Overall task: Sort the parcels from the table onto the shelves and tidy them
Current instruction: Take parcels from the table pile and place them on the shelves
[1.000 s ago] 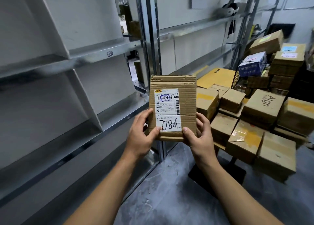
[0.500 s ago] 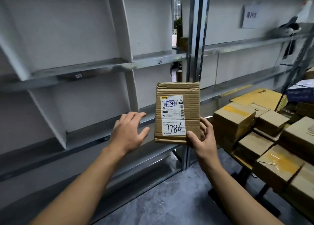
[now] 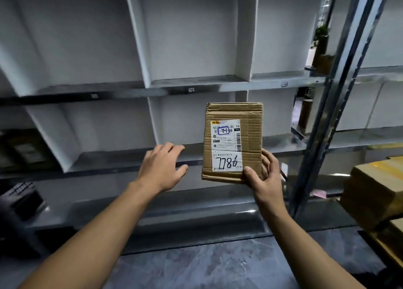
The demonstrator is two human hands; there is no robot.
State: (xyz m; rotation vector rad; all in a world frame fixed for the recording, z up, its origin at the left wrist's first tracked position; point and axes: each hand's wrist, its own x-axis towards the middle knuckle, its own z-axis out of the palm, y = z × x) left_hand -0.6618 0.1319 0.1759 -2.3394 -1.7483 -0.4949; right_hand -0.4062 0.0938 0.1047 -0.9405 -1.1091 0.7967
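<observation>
Right hand (image 3: 263, 179) grips the parcel (image 3: 247, 123), long axis vertical, label (image 3: 226, 145) facing the wearer; left hand (image 3: 162, 168) spread, empty.

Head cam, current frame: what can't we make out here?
Head view only.
Label on the parcel: the fine print is too small, only the handwritten 7786 reads.
Fingers of the right hand: mostly hidden behind the parcel.
The shelf tags: too small to read.
The boxes at right: cut off by the frame edge.
The dark object at lower left: blurred and partly out of frame.
</observation>
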